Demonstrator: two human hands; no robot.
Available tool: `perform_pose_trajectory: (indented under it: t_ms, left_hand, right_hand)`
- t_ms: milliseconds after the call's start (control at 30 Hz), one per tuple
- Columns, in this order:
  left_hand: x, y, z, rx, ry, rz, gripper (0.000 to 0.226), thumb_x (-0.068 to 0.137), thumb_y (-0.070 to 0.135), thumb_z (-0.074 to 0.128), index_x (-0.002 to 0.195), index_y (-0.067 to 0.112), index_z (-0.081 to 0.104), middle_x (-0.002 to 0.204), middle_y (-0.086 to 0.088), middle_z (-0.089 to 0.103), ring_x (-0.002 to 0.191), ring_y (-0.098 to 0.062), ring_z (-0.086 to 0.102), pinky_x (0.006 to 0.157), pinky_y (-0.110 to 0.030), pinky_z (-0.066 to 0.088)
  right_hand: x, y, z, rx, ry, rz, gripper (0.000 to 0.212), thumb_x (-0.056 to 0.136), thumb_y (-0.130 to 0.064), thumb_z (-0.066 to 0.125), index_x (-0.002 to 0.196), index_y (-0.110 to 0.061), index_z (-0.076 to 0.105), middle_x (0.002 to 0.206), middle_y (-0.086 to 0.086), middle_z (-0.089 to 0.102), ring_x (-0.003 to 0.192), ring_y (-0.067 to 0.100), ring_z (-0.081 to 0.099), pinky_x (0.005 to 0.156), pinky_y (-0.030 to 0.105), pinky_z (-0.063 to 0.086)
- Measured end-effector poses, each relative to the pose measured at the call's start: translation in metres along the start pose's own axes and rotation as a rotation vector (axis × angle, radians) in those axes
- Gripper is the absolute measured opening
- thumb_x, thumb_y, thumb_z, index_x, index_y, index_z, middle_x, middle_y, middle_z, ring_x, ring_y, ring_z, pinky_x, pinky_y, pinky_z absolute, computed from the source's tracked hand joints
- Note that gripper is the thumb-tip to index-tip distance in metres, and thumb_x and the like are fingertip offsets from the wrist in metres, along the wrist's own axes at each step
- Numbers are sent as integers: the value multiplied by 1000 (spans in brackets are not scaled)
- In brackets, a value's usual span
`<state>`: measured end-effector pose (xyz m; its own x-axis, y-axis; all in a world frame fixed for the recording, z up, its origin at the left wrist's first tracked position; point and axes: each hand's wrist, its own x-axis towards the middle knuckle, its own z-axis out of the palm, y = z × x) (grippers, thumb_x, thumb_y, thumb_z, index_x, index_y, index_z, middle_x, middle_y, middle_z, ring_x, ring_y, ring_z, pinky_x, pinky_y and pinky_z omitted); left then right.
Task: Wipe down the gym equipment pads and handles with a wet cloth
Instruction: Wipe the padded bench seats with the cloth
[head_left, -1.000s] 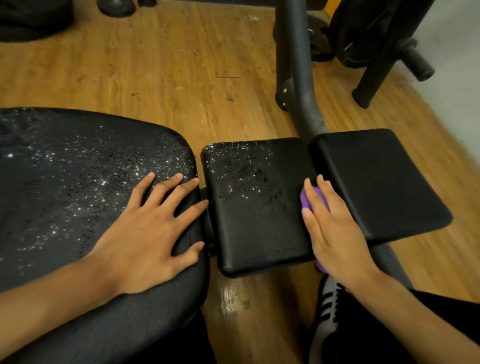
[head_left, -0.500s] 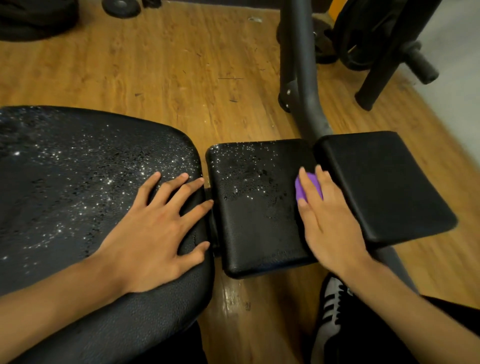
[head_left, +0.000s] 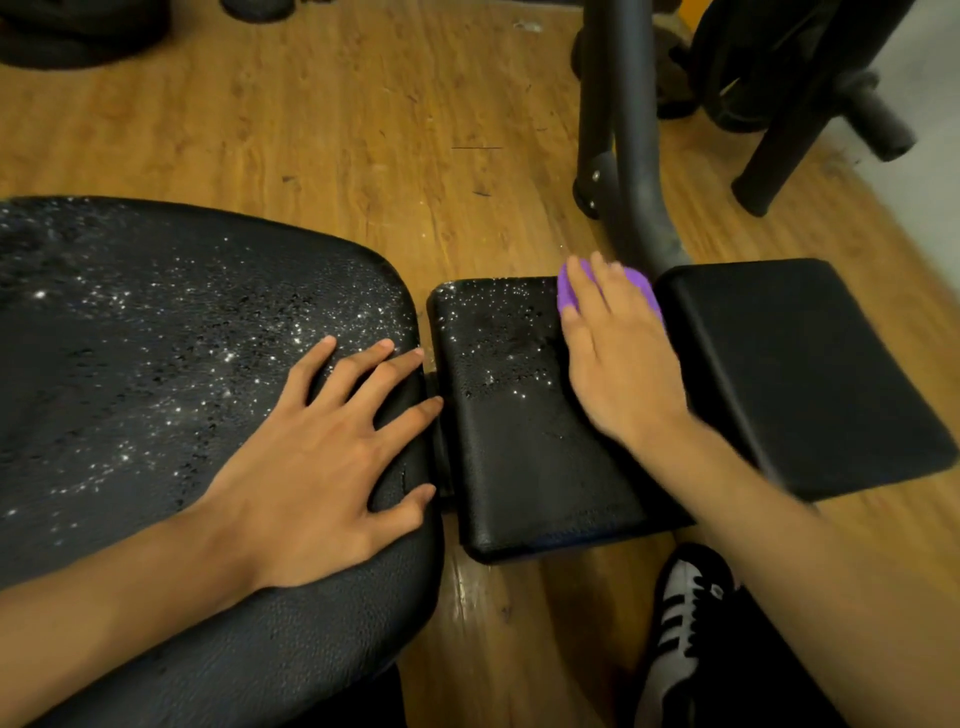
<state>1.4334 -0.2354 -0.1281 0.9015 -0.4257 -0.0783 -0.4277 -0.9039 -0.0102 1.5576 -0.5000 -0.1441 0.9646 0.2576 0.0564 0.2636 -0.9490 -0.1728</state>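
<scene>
While the right hand (head_left: 618, 364) lies flat on the purple cloth (head_left: 638, 283), with its fingers straight and close together, it presses the cloth onto the far right corner of the middle pad (head_left: 519, 457), just beside the gap to the right pad (head_left: 795, 374). Only small parts of the cloth show past the fingers; the rest is hidden under the hand. The left hand (head_left: 322, 467) rests with its fingers spread wide near the right edge of the large seat pad (head_left: 156, 364). It holds nothing and seems to steady the body.

The step in hand is, in my judgement, the wiping of the middle pad: its near part looks dull, while its far left part carries many shining water drops. The large seat pad also carries drops over most of its top, and the right pad looks dry.

The next move calls for a flat stroke of the cloth toward the left edge of the middle pad, with even pressure, so that the drops are taken up and not pushed into the gap. The grey frame tube (head_left: 634, 156) rises just behind the cloth, so the fingers should not strike it.
</scene>
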Motion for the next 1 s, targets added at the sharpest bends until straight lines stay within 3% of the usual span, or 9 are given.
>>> perform_pose_trajectory:
  t_ms: [67,167,300,400,500,600,767,900,1000]
  left_hand:
    - [-1,1,0,-1,1,-2,72,94,70,38,148,26,56,162,-11,38,154,-33,30,123,-63,23]
    - [0,1,0,-3,10,-3,73,94,71,38,149,26,56,163,-11,38,154,-33,30,122,-64,24]
    - [1,0,0,-3,15,-4,73,95,71,37,150,26,55,164,-11,36,155,-32,29,123,-64,22]
    - [1,0,0,-4,9,0,73,95,71,36,150,26,54,164,-10,35,155,-32,27,123,-64,22]
    - [1,2,-1,1,1,-11,72,95,70,35,150,26,54,164,-10,35,155,-32,27,124,-63,20]
    - [0,3,-3,2,-9,-13,72,95,69,36,149,25,55,164,-12,35,154,-32,28,125,-61,18]
    - [0,4,-4,-8,-8,-16,73,94,70,37,150,25,54,164,-12,34,154,-32,29,123,-63,21]
    - [0,3,-3,-5,-14,-14,73,95,69,37,150,25,54,163,-12,35,154,-32,28,124,-62,19]
    - [0,3,-3,-3,-17,-11,72,95,69,37,150,25,53,163,-11,35,155,-32,28,124,-61,18]
  right_hand:
    - [-66,-5,-8,21,-47,-7,63,106,-41,11,162,-15,23,168,8,24,156,23,18,127,44,18]
    - [-113,-6,-15,13,-77,-55,59,107,-38,17,162,-17,23,169,3,23,156,20,18,127,43,19]
    - [-34,8,-13,-96,-55,-156,59,105,-39,17,162,-24,22,168,2,26,156,24,20,127,48,13]
    - [35,11,-9,-47,-93,-28,54,108,-40,17,162,-38,16,171,-3,16,158,20,4,128,48,-1]
    - [47,8,-4,5,-108,24,54,108,-39,19,161,-34,25,170,0,20,158,19,9,128,45,0]
    - [-16,9,-7,45,-53,-5,67,101,-45,9,162,-23,23,168,8,24,157,22,15,128,43,11]
    - [-124,-8,-13,9,-48,-19,57,108,-41,19,162,-24,24,168,2,21,157,19,13,127,38,13]
    - [-39,-5,-8,-5,-79,-131,59,109,-45,16,163,-25,18,169,6,19,158,23,8,129,43,11]
    - [34,-2,-4,-5,-94,-61,54,111,-43,17,163,-28,17,171,4,14,158,19,2,128,38,-1]
